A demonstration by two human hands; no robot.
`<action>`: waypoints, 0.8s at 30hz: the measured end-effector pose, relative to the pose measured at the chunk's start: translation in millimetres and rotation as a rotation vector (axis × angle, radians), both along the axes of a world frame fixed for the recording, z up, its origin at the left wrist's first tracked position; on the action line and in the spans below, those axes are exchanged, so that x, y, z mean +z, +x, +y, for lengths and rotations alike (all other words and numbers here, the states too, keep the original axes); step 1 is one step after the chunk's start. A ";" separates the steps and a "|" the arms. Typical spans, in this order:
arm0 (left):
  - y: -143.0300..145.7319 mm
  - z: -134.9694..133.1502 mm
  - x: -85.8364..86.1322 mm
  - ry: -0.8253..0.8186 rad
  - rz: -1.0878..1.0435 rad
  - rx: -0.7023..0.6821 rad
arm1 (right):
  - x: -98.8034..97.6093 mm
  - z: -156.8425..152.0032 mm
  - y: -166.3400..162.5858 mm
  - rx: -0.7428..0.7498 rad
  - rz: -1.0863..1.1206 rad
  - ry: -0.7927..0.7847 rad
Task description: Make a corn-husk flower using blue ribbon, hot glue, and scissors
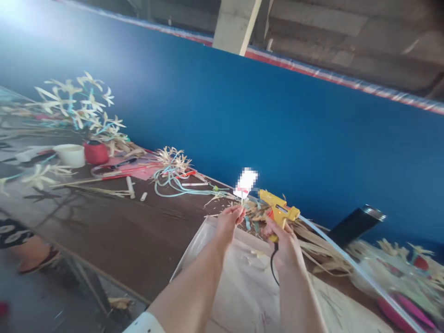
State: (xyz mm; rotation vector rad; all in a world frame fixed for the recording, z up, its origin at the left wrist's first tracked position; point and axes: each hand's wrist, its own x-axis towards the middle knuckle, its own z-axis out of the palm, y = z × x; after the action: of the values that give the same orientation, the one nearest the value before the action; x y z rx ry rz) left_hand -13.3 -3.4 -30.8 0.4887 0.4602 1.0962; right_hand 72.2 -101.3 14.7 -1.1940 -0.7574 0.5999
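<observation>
My right hand [280, 233] is wrapped round the handle of a yellow hot glue gun [277, 207], its nozzle pointing left. A long pale glue stick [354, 263] runs out of the gun's back, and a black cord hangs below. With pinched fingers, my left hand [231, 218] holds a thin stick just left of the nozzle. At the stick's top is a white piece [245, 184], pixelated, with a pinkish band low on it. Whether the nozzle touches this piece I cannot tell. Under my forearms lies a whitish sheet [249, 277].
Pale flowers [93, 99] on blue stems rise from a red pot [96, 152] beside a white cup [70, 156]. Coiled light-blue stems [169, 187] lie mid-table. A black bottle [357, 225] leans at right near dry strips [322, 249]. A blue wall [215, 106] bounds the table behind. Someone's foot [36, 256] shows lower left.
</observation>
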 end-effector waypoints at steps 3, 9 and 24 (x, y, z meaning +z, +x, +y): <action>-0.2 2.4 0.6 -0.003 -0.030 0.074 | -12.2 -1.0 -1.8 0.068 0.071 0.012; 0.0 6.9 -1.3 0.013 -0.002 0.121 | -20.4 -13.4 0.6 0.104 0.033 -0.013; -7.7 2.8 -5.4 0.087 0.077 0.181 | -22.6 -12.1 0.3 0.040 -0.259 -0.277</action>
State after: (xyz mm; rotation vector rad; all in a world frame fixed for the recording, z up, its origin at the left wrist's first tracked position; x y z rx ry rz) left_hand -21.0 -0.5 -36.2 0.5758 0.5335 1.2791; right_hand 72.5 -113.4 -7.9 -1.5346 -0.9397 0.6036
